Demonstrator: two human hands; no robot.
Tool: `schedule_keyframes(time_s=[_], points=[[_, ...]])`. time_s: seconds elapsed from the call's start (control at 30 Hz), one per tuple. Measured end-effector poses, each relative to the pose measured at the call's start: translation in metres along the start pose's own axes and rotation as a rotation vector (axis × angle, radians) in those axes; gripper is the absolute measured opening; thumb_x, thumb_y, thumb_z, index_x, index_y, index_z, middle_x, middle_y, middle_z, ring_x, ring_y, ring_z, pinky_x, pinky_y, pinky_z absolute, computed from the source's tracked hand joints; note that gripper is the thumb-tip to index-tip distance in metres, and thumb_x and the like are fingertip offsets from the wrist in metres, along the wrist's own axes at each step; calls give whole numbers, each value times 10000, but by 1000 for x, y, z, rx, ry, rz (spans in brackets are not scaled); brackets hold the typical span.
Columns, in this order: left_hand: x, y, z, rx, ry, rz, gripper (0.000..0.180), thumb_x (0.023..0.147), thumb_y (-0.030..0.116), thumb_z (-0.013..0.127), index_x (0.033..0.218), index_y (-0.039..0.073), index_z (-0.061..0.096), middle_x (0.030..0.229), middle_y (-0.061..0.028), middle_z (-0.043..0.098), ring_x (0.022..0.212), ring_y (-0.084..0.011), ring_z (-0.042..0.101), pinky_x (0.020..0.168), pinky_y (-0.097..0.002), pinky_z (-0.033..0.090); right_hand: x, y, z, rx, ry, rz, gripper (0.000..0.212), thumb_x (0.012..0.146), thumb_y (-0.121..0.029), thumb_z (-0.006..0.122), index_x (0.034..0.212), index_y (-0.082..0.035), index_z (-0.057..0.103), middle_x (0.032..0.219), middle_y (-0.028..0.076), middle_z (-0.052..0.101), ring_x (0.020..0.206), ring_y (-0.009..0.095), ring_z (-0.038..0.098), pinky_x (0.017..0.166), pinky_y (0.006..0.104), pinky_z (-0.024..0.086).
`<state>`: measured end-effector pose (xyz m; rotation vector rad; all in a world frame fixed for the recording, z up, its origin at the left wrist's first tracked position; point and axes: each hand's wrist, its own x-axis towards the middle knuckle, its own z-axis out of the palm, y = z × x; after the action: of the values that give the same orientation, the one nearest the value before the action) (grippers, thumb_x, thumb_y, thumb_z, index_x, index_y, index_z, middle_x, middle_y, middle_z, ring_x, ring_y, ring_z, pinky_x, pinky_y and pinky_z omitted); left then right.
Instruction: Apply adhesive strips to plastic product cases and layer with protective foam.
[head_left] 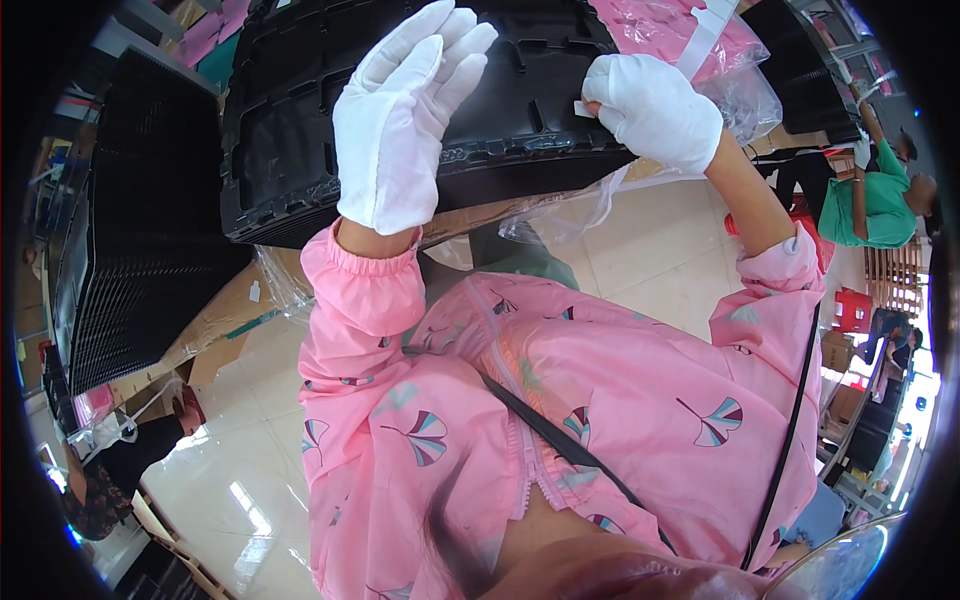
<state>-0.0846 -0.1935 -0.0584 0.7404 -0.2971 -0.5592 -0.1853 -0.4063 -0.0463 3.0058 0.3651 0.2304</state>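
Note:
Both my hands wear white gloves. My left hand (400, 115) is over the black molded plastic tray (540, 80), palm turned partly sideways, its fingers stretched out and holding nothing. Near the tray's right front corner, my right hand (655, 112) is closed, its thumb and fingertips pinching a small white piece (583, 108) that looks like a label or slip of paper. Most of that piece is hidden by the glove. The tray lies on top of a stack, and clear plastic film (590, 205) hangs below its front edge.
At the left stands a tall stack of black trays (150, 220) on cardboard. Pink items in a clear bag (690, 40) lie beyond my right hand, with a white strip (706, 38) across them. A co-worker in green (875, 205) is at far right; another person (125, 455) is lower left.

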Motion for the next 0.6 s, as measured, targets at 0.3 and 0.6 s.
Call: schedule_keyframes(time_s=[0.3,0.6], points=[[-3,2,2,41,-15,-22,349,920,66,514,1252,-37,481,1177,-152,582,1050,-232,603,854,-287,528,-2,6,-10,233,-127,17,126,791,-103,546,828,-43,650,848,112,626,789,323,610,714,397,487],[-3,0,3,70,7,-15,355,919,70,518,1253,-41,478,1182,-154,578,1051,-233,602,855,-284,525,12,5,-6,174,-105,86,90,788,-97,564,813,-34,623,817,124,622,788,314,605,713,390,480]])
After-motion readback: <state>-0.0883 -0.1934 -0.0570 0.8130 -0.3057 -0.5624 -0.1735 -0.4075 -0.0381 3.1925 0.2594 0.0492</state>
